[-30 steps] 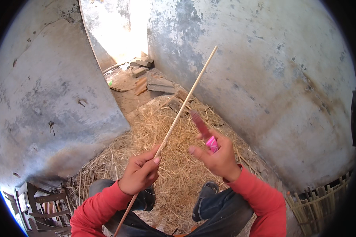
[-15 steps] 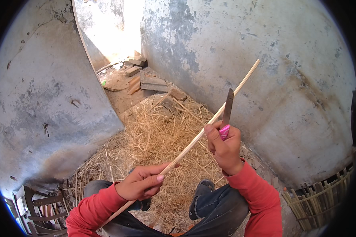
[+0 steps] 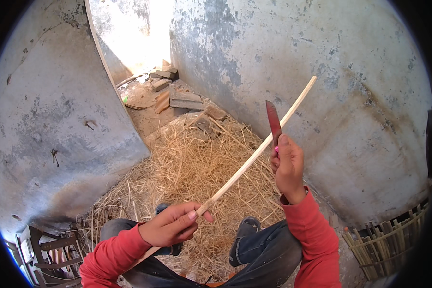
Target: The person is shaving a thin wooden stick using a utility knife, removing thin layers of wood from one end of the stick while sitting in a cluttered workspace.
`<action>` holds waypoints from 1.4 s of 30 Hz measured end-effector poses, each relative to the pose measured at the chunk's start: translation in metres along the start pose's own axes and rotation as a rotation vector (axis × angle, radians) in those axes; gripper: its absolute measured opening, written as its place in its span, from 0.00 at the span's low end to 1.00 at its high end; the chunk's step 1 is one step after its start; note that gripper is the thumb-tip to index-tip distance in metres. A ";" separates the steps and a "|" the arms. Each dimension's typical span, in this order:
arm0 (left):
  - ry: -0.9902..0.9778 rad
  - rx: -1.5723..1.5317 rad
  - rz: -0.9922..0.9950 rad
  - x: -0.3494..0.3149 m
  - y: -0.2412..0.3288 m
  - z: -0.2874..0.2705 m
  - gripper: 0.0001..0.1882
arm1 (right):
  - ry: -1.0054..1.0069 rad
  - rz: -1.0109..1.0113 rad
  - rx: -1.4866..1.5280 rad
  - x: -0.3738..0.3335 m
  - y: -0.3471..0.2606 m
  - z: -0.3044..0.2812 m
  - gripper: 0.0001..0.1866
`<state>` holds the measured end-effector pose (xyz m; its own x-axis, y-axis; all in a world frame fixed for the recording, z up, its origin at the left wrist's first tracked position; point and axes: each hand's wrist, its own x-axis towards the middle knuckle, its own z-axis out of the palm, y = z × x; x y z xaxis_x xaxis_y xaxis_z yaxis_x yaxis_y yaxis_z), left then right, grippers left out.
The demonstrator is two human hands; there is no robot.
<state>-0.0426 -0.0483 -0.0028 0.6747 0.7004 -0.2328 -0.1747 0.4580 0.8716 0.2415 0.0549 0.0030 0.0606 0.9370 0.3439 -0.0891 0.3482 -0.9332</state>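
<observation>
A long, pale wooden stick (image 3: 245,168) slants from beneath my left forearm up to the right. My left hand (image 3: 173,223) is closed around its lower part, thumb on top. In my right hand (image 3: 289,165) is a knife (image 3: 273,121) with a pink handle, mostly hidden by the fingers. Its dark blade points up and crosses the stick's upper part. Whether the edge touches the wood I cannot tell.
Below the stick a heap of straw-like shavings (image 3: 192,163) covers the floor between my feet. Bricks and blocks (image 3: 187,101) lie by the doorway. A woven stick basket (image 3: 389,245) stands at the right, a dark slatted chair (image 3: 53,249) at the left. Worn walls (image 3: 321,38) rise around.
My right hand has shifted right and turned, so the knife blade now leans left across the stick instead of lying along its right side. My left hand has hardly moved.
</observation>
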 end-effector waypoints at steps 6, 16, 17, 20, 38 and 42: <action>-0.020 -0.060 -0.060 0.001 -0.004 0.002 0.14 | -0.045 -0.182 -0.420 -0.010 0.006 0.007 0.22; -0.003 -0.143 -0.076 0.000 0.000 0.002 0.14 | -0.266 -0.149 -0.408 -0.035 0.003 0.038 0.20; 0.008 -0.151 -0.082 0.001 0.001 0.003 0.14 | -0.301 -0.150 -0.397 -0.039 0.002 0.043 0.20; 0.017 -0.168 -0.086 0.004 0.004 0.004 0.14 | -0.377 -0.161 -0.364 -0.052 -0.002 0.058 0.20; 0.011 -0.199 0.035 0.006 0.004 -0.002 0.16 | -0.464 0.465 0.305 -0.038 -0.009 0.045 0.19; 0.147 0.049 0.116 0.012 -0.003 0.001 0.13 | -0.479 0.185 -0.004 -0.041 -0.012 0.056 0.11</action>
<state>-0.0332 -0.0421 -0.0082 0.5391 0.8213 -0.1868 -0.2079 0.3447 0.9154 0.1847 0.0133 0.0057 -0.4182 0.8900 0.1814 -0.0518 0.1760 -0.9830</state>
